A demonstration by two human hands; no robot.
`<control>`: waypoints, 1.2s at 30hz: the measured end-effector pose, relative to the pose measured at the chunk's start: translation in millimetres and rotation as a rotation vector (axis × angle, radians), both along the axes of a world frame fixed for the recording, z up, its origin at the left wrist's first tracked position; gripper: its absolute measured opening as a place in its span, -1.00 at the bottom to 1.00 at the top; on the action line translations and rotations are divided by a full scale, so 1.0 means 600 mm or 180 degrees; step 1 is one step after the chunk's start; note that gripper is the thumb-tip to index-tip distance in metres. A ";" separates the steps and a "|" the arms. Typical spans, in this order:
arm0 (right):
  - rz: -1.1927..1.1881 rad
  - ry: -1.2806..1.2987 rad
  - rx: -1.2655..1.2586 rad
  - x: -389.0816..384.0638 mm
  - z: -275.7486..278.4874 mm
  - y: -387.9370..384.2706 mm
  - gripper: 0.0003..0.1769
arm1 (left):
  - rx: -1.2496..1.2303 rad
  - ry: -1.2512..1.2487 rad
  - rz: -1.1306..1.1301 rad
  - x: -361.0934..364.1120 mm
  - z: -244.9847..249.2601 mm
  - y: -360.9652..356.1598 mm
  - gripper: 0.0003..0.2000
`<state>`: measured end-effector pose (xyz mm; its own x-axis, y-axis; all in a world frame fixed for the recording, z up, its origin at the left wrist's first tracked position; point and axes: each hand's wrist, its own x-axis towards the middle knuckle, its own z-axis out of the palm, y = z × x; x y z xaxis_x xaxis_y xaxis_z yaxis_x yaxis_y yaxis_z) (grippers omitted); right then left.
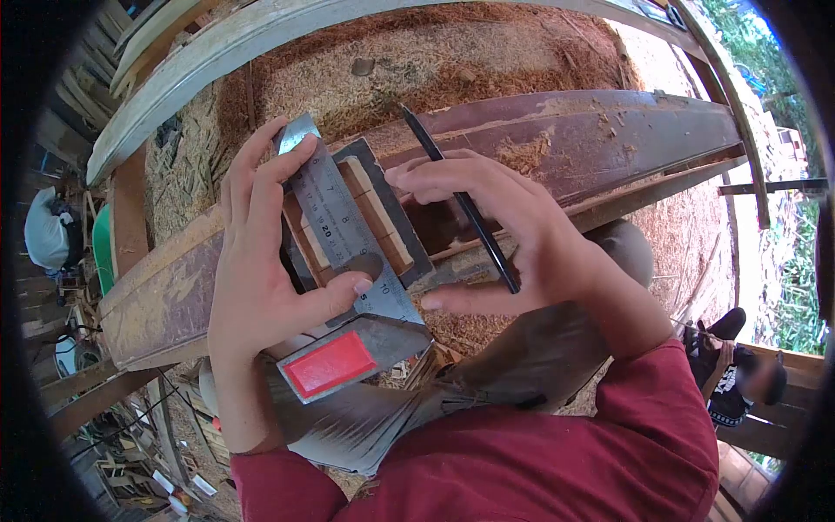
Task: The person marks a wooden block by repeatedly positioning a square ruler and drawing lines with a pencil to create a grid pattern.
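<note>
My left hand [258, 274] is closed around a try square with a steel ruler blade [335, 213], fingers at the far edge and thumb pressing near the stock. The stock [357, 352] is grey with a red panel. Beneath the blade lies a small dark-edged piece with pale wooden strips inside [383, 209]. My right hand [513, 230] holds a slim black pencil [478, 226] between its fingers, the thumb held apart. The pencil slants across the hand, its far end above the wood. My right fingertips are close to the dark-edged piece's right side.
A long reddish-brown wooden plank [591, 143] runs across in front of me, with shavings on it. A pale beam [252, 39] crosses behind. Sawdust [417, 61] covers the ground. Another person [739, 383] sits at the right. A green object [103, 248] stands at the left.
</note>
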<state>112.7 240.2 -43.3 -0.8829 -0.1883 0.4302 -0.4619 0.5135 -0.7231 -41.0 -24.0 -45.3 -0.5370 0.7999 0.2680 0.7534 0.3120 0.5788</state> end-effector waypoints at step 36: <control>0.0063 -0.0199 0.0331 0.008 0.013 0.000 0.25 | 0.0075 0.0165 0.0017 0.005 0.004 0.001 0.08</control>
